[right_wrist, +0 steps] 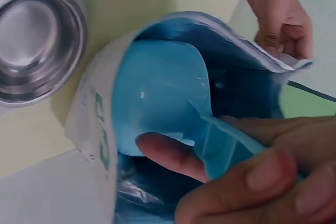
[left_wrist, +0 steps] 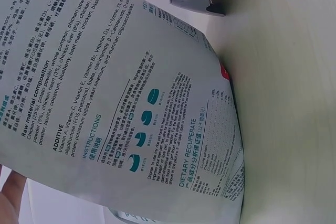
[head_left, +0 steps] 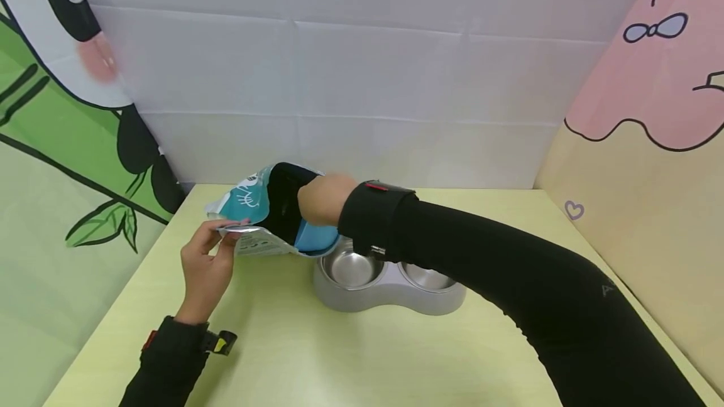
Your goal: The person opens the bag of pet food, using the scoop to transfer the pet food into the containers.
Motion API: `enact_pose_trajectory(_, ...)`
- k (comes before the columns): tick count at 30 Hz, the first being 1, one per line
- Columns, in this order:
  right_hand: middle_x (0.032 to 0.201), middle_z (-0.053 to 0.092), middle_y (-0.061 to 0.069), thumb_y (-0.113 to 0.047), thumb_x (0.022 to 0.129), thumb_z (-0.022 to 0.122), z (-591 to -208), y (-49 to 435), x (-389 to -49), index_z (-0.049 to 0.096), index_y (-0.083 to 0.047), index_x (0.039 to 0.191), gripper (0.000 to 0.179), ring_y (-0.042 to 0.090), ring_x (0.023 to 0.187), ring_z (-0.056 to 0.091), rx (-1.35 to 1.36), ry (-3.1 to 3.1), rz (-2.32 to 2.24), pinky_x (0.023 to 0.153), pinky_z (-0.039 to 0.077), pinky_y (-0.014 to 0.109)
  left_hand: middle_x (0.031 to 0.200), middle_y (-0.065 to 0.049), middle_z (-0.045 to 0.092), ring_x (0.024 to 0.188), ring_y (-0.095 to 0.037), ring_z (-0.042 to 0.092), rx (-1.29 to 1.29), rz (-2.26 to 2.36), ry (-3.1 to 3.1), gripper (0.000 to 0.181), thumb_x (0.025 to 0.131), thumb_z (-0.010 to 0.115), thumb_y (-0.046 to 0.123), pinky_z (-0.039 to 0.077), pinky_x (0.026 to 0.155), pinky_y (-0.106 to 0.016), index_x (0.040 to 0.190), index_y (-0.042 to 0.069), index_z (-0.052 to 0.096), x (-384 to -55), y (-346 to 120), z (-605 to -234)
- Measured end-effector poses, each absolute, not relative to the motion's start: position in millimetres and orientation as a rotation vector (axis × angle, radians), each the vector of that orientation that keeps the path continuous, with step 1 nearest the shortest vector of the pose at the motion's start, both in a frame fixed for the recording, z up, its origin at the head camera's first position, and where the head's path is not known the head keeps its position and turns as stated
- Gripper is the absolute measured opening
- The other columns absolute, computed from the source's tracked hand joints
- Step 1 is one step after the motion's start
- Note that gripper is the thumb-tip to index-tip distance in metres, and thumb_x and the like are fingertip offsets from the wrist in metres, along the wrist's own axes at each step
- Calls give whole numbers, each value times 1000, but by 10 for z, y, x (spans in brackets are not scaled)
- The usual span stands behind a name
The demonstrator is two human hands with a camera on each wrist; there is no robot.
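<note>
My left hand (head_left: 209,265) pinches the top edge of a pet food bag (head_left: 254,203), whose mouth gapes toward the right. Printed text and small bowl pictures cover the bag's pale back panel (left_wrist: 142,98) in the left wrist view. My right hand (head_left: 325,200) grips the handle of a blue scoop (head_left: 317,236) at the bag's mouth. In the right wrist view the scoop's rounded bowl (right_wrist: 163,87) lies inside the opening, its underside toward the camera. Whether the scoop holds any food is hidden, and so is the bottom of the bag.
A grey double feeder (head_left: 390,291) with two steel bowls stands on the pale yellow table (head_left: 317,363), just right of the bag and partly beneath my right forearm. A white backdrop (head_left: 367,80) rises behind the table, with cartoon-printed panels on both sides.
</note>
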State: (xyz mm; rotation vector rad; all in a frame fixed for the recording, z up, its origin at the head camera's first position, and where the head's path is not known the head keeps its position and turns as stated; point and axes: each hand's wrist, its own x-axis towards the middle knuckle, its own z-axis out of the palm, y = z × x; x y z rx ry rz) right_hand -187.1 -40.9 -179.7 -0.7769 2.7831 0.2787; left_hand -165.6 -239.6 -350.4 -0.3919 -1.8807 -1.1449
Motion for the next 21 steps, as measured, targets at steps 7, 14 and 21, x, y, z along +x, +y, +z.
enact_pose_trajectory(7, 80, 54, 4, -19, 101, 42, -1977, -402, -1943, 49, -12, 72, 31, 17, 64, 44, -724, 2803, 154, 54, 35, 28, 96, -26, 65, 104, -9, 62, -376, -1131, -1908, 17, 85, 65, -8, 45, 90, -17, 100, -12, 60, -1643, -2392, -3533)
enact_pose_trajectory(14, 122, 59, 11, -21, 102, 40, -2060, -386, -1982, 64, -6, 109, 29, 23, 81, 54, -672, 2807, 19, 63, 42, 31, 96, -25, 65, 105, -8, 62, -384, -1128, -1909, 17, 84, 64, -9, 45, 90, -17, 100, -12, 60, -1632, -2370, -3522)
enact_pose_trajectory(21, 93, 63, 8, -19, 100, 46, -2134, -437, -2041, 67, -8, 101, 24, 22, 75, 58, -762, 2814, 107, 61, 46, 31, 95, -22, 66, 103, -5, 63, -373, -1123, -1900, 18, 81, 65, -14, 45, 90, -16, 99, -11, 61, -1626, -2329, -3479)
